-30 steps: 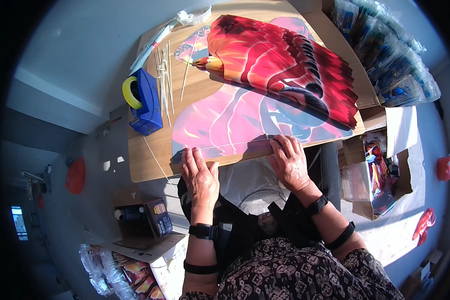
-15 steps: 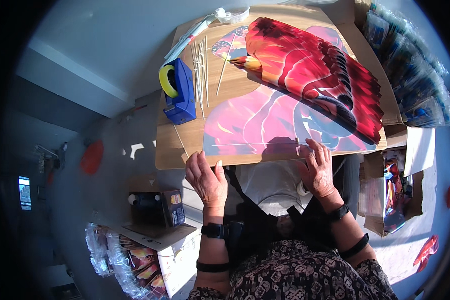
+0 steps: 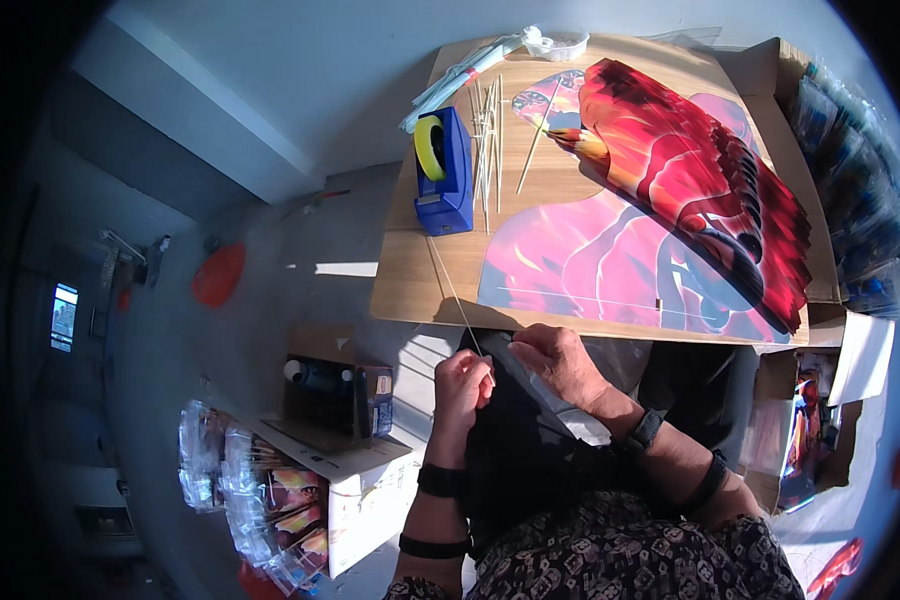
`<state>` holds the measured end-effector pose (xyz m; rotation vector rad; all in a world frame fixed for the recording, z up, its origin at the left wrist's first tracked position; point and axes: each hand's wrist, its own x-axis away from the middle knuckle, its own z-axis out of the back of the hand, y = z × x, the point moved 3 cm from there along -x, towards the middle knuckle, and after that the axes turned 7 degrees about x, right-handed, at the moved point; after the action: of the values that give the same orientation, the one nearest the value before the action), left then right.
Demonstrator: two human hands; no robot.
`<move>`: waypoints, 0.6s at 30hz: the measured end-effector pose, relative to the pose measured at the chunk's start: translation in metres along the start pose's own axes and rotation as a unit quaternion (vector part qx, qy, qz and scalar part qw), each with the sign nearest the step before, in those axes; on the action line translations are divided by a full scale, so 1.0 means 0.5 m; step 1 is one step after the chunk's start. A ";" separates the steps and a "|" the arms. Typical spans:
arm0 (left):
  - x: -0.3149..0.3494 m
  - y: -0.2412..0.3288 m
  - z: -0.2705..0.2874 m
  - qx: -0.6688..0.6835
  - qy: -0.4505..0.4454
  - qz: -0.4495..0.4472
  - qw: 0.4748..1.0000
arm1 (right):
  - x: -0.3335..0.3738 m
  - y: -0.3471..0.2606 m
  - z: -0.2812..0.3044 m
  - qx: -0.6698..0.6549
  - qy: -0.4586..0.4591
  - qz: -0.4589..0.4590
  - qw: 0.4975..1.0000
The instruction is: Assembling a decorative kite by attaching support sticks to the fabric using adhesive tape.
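My left hand (image 3: 463,385), below the table's front edge, is closed on the lower end of a thin stick (image 3: 450,285). That stick slants up over the edge toward a blue tape dispenser (image 3: 444,180) with a yellow roll (image 3: 429,147). Just right of it my right hand (image 3: 560,366) has its fingers drawn together; anything between them is too small to make out. Ahead lies a flat pink and grey printed sheet (image 3: 570,255), with a thin pale rod (image 3: 570,297) along its near side. Red, feather-patterned printed sheets (image 3: 670,150) lie overlapping across its far part.
Several loose sticks (image 3: 488,150) lie beside the dispenser on the wooden table (image 3: 410,285). Behind them are a bundle of pale strips (image 3: 460,85) and a clear plastic tub (image 3: 557,43). Cardboard boxes stand at lower left (image 3: 375,490) and right (image 3: 760,440), with bagged goods (image 3: 855,190) at far right.
Both hands have come off the table edge and closed, nearer to each other below it. The left has taken hold of the stick by the dispenser. The whole view has shifted.
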<state>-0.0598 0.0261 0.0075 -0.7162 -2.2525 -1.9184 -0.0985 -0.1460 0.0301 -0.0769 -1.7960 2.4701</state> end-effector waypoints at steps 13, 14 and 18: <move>0.001 0.177 0.086 -0.057 0.048 -0.161 0.984 | 0.026 -0.025 -0.111 -0.216 -0.103 -0.169 0.956; -0.042 0.205 0.092 -0.024 0.049 -0.194 0.980 | 0.022 -0.025 -0.112 -0.223 -0.100 -0.158 0.957; -0.201 0.297 0.064 -0.088 0.104 -0.199 0.971 | 0.004 -0.025 -0.122 -0.240 -0.096 -0.149 0.955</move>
<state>0.0970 0.0422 0.0986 -0.0636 -2.2423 -2.2612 -0.0945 -0.0844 0.0231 0.3867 -2.2535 1.8518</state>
